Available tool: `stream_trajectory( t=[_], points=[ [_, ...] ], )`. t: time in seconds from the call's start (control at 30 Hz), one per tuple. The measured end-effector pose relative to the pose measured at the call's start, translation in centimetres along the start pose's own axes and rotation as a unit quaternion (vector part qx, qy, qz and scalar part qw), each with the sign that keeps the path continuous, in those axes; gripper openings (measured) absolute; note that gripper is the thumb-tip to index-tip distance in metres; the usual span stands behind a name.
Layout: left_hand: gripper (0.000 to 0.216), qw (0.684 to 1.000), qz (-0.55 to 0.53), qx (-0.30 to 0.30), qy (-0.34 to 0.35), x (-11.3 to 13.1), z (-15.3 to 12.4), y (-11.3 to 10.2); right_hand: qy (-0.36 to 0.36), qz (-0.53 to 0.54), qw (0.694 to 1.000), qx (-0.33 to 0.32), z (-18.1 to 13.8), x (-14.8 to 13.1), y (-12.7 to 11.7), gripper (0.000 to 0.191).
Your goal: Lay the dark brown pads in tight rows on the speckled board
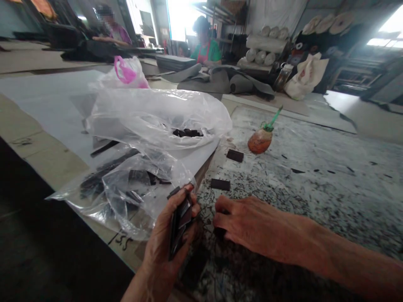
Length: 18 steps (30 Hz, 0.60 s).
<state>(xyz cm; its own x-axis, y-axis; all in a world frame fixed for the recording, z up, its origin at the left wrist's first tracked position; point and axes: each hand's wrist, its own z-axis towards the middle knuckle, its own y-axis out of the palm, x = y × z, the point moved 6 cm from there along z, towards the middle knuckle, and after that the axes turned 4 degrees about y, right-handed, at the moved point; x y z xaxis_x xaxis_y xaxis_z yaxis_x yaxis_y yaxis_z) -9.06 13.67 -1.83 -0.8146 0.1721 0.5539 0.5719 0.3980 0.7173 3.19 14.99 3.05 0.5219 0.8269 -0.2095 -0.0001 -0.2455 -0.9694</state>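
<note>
Left hand: is gripping a stack of dark flat pieces, fingers closed around it.
Right hand: is lying palm down on the board, fingertips pressing a dark piece; fingers narrow.
Loose pieces: two are lying just beyond the right hand.
Risk: the stack is looking uneven, so pieces may be slipping out; the bag beyond the left hand may be sliding.
Writing: marks near the left hand, maybe "55"; I cannot tell.

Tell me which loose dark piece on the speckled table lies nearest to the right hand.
The dark rectangle just beyond the right hand. The other dark rectangle lies farther off, near the orange pot.
</note>
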Motion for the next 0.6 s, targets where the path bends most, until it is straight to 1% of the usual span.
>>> stream_trajectory(
  t=[0.07,0.17,0.27,0.37,0.43,0.53,0.6],
  points=[
    [0.012,1.000,0.000,-0.001,-0.002,0.0,0.0,0.0,0.007,-0.010,1.000,0.004,0.3,0.2,-0.2,0.014],
    [0.012,1.000,-0.001,-0.009,-0.002,0.1,0.0,0.2,0.046,0.058,0.997,-0.027,0.3,1.2,-0.4,0.013],
    [0.012,1.000,0.001,0.001,-0.003,0.2,-0.1,0.2,0.135,0.117,0.984,-0.013,-0.4,3.9,-1.0,0.007],
    [0.012,1.000,-0.003,0.019,-0.013,0.2,-0.2,0.2,0.200,0.111,0.973,0.006,-1.0,6.7,-1.3,0.007],
    [0.013,1.000,-0.002,0.022,-0.020,0.1,-0.2,0.1,0.207,0.079,0.975,0.029,-1.0,7.8,-1.5,0.008],
    [0.013,1.000,0.005,0.017,-0.019,0.1,0.0,-0.1,0.188,0.039,0.978,0.079,0.0,7.9,-1.7,0.011],
    [0.014,1.000,0.005,0.019,-0.017,0.0,0.0,-0.2,0.162,0.037,0.983,0.076,1.1,7.5,-1.4,0.013]
  ],
)
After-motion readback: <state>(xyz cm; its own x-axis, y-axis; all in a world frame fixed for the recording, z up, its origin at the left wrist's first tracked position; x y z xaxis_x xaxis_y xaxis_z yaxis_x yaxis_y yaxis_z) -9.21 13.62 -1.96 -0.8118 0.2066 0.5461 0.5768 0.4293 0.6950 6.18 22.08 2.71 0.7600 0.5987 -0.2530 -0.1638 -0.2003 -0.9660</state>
